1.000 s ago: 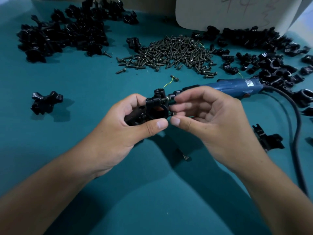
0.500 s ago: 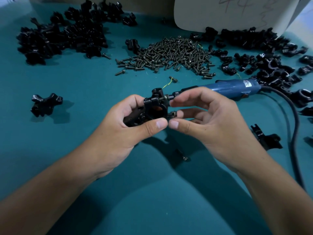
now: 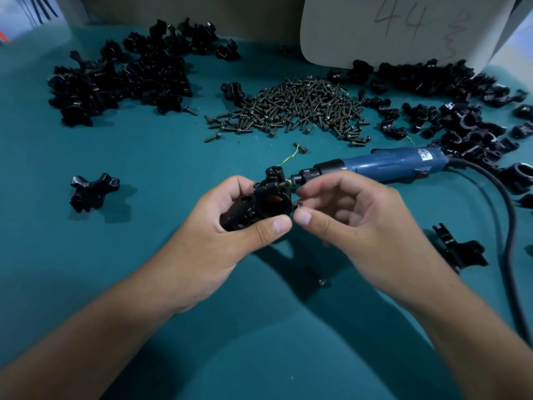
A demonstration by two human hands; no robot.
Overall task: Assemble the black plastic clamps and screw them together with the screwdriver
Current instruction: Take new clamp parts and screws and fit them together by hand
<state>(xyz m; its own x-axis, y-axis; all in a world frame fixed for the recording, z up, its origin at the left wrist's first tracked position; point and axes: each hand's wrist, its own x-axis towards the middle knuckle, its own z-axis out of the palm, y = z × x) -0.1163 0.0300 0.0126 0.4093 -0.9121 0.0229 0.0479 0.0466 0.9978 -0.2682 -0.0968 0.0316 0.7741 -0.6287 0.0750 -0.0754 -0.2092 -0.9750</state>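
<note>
Clamps lie in two big black piles, one [image 3: 121,79] at the upper left of the frame and one [image 3: 450,105] at the upper right, too many to count. Two single clamp pieces sit apart: one [image 3: 92,192] at the left edge, one [image 3: 458,249] at the right. Screws [image 3: 297,111] form one heap at upper centre, with two strays nearby [image 3: 300,147] and one more [image 3: 322,282] below the hands. One blue screwdriver [image 3: 386,166] lies right of centre, its cord trailing to the right.

At centre, the left hand [image 3: 227,235] curls around a clamp [image 3: 268,200], thumb pressed on its lower rim. The right hand [image 3: 360,223] meets it from the right, fingers narrowed, pinching a small screw [image 3: 298,204] at the clamp's side.
</note>
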